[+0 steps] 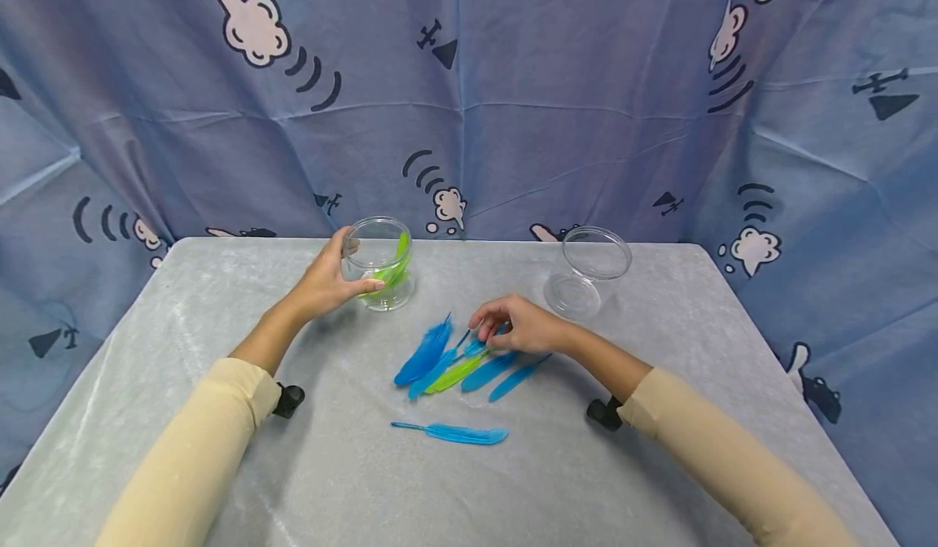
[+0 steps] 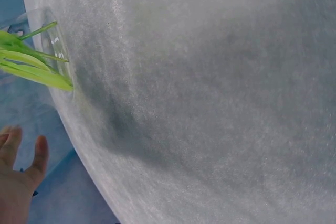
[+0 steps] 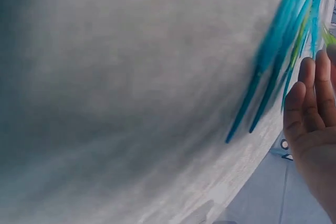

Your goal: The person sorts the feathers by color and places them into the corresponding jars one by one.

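Note:
In the head view my left hand [image 1: 327, 282] grips the side of a clear footed cup [image 1: 388, 296], thumb in front and fingers behind. Green feathers [image 1: 396, 270] stand inside it. The left wrist view shows the left hand [image 2: 18, 182] below the cup [image 2: 60, 40], its grip not visible there. My right hand [image 1: 523, 325] is over a cluster of feathers, fingertips bent down at a light blue feather [image 1: 475, 347]; whether they pinch it I cannot tell. Around it lie blue feathers [image 1: 425, 356] and a green feather [image 1: 458, 374].
A second clear cup [image 1: 579, 295] stands at the back right. One blue feather [image 1: 465, 434] lies alone nearer the front. Grey cloth covers the table [image 1: 352, 482], and a patterned blue curtain [image 1: 528, 124] hangs behind it.

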### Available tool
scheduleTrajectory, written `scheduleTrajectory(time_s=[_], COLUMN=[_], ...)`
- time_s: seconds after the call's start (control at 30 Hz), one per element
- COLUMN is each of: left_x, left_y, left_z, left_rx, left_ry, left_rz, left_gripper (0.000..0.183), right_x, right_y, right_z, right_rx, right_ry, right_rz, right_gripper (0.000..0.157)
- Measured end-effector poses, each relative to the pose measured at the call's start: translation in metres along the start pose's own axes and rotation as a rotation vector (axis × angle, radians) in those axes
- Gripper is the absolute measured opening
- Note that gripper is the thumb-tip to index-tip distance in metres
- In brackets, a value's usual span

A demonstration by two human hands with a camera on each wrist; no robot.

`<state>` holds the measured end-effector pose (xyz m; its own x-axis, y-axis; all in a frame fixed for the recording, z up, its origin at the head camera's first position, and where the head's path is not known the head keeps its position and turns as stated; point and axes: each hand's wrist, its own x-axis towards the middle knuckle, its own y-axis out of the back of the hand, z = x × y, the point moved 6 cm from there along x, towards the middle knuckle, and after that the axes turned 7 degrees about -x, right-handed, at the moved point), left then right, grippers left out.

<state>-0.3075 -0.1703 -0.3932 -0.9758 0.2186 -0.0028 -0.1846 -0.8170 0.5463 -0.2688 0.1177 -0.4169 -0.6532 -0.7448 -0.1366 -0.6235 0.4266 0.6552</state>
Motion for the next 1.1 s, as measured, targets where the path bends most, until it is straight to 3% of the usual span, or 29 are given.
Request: scheduleTrajectory(time_s=[0.5, 0.87, 1.1], left_x=[-0.001, -0.001, -0.002], left_y=[0.0, 0.001, 0.0], left_z=[0.002, 0.001, 0.0], left_rx=[-0.014, -0.01, -0.006], left_ry=[-0.006, -0.006, 0.003], left_rz=[-0.004, 0.0, -0.001], left_gripper=[0.111, 0.111, 0.111], right_x=[-0.007, -0.005, -0.005], right_y=[-0.005, -0.012, -0.015], right_z=[0.009, 0.006, 0.004], right_rx=[0.053, -0.131, -0.15], right_ry=[-0.002, 0.025, 0.022], right_rz=[0.042, 0.072, 0.07], right_gripper=[0.032, 0.03, 0.028])
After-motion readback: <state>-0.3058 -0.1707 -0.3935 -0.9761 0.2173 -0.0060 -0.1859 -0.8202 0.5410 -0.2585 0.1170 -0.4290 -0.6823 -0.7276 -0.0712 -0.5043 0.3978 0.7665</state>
